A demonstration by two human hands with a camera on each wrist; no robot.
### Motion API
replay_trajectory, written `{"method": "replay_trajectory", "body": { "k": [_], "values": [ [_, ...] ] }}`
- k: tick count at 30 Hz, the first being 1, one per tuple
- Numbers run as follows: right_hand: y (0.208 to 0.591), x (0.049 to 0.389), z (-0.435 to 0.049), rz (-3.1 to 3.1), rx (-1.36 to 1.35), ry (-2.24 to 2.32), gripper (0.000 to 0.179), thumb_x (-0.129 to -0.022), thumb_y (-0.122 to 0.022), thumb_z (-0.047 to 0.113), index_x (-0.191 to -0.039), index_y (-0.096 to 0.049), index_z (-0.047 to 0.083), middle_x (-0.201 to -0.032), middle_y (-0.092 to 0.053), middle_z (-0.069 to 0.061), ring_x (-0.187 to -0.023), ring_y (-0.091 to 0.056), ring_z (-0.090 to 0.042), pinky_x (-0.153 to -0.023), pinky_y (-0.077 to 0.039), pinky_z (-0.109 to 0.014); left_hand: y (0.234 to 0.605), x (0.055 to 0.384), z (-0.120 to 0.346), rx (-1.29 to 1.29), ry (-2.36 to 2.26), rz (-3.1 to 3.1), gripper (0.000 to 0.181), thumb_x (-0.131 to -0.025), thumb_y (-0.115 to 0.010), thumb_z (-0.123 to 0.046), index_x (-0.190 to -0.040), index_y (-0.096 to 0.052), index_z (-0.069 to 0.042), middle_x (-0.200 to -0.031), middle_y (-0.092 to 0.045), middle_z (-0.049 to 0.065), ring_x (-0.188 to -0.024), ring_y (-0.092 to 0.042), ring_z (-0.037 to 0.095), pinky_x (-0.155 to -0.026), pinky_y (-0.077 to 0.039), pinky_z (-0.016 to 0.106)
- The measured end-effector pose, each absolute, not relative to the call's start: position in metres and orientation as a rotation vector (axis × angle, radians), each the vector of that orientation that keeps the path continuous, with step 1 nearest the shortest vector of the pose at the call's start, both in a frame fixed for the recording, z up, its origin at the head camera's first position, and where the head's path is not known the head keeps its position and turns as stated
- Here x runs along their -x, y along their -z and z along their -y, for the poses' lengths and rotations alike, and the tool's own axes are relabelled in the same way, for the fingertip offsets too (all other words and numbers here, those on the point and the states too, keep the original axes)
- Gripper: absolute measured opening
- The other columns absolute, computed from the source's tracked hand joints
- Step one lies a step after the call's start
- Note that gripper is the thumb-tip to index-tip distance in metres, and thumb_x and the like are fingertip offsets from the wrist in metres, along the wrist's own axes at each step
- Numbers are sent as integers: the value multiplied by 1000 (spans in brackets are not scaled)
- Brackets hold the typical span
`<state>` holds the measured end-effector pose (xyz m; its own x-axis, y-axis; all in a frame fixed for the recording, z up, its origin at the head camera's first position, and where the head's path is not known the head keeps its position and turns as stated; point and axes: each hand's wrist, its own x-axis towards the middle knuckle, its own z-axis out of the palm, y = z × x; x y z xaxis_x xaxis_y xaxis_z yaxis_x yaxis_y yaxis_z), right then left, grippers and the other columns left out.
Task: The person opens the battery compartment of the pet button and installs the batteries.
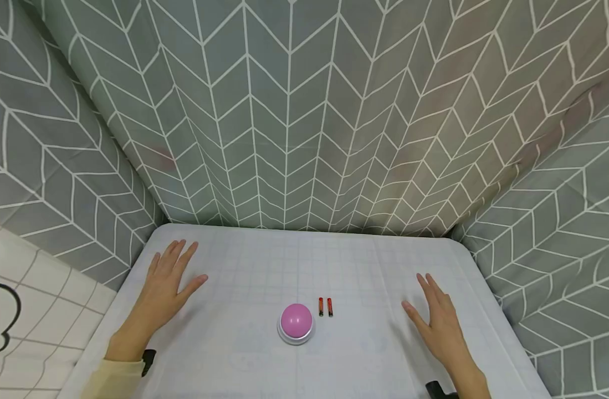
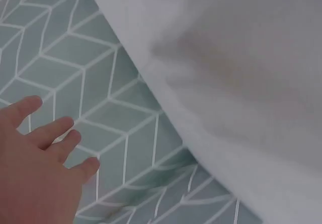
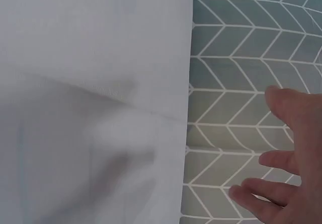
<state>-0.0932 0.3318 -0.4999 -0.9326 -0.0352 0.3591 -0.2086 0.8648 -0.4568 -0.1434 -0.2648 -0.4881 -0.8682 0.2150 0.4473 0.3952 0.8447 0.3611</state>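
Note:
Over the left side of the white table (image 1: 224, 354), my left hand (image 1: 162, 293) is held with fingers spread and holds nothing. My right hand (image 1: 438, 321) hovers over the right side, fingers extended, likewise holding nothing. Between them sits a pink dome on a silver round base (image 1: 296, 322), like a push-button lamp or bell. Just right of it lie two small red batteries with dark ends, one battery (image 1: 321, 306) beside the other battery (image 1: 329, 307), a small gap apart. Both wrist views show the left hand (image 2: 45, 163) and right hand (image 3: 282, 168) touching no object.
Grey-green curtains (image 1: 304, 122) with white chevron lines hang behind the table and at both sides. White tiled cloth (image 1: 45, 310) with a black curved line is at the lower left. Dark straps sit on both wrists.

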Motion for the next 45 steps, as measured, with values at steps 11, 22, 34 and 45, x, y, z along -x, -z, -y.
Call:
{"method": "replay_trajectory", "body": {
  "k": [11, 22, 34, 45],
  "values": [
    [509, 83, -297, 2687, -208, -676, 42, -94, -81, 19, -133, -67, 7, -121, -71, -11, -106, -70, -32, -87, -57, -57, 511, 136, 221, 504, 808, 2699, 77, -98, -76, -38, -160, -42, -8, -162, -41, 26, -146, -40, 49, -111, -39, 70],
    [523, 72, -254, 2740, -315, -821, 20, -91, -84, 15, -109, -76, 13, -101, -75, 7, -87, -71, -11, -80, -61, -37, 521, 126, 167, 616, 835, 2743, 80, -94, -78, -49, -155, -49, -6, -151, -56, 15, -134, -55, 33, -111, -49, 57],
    [534, 72, -207, 2788, -491, -962, 28, -91, -83, 16, -117, -74, 11, -103, -75, 6, -88, -69, -7, -82, -59, -30, 532, 121, 113, 850, 830, 2764, 89, -82, -88, -51, -148, -54, -3, -138, -62, 16, -128, -60, 34, -104, -52, 56],
    [531, 73, -180, 2785, -660, -960, 40, -90, -84, 15, -128, -72, 8, -109, -75, 3, -92, -68, -9, -83, -59, -30, 531, 114, 85, 967, 884, 2826, 89, -73, -96, -42, -146, -58, -8, -132, -65, 8, -123, -59, 24, -103, -54, 50]
  ]
}}
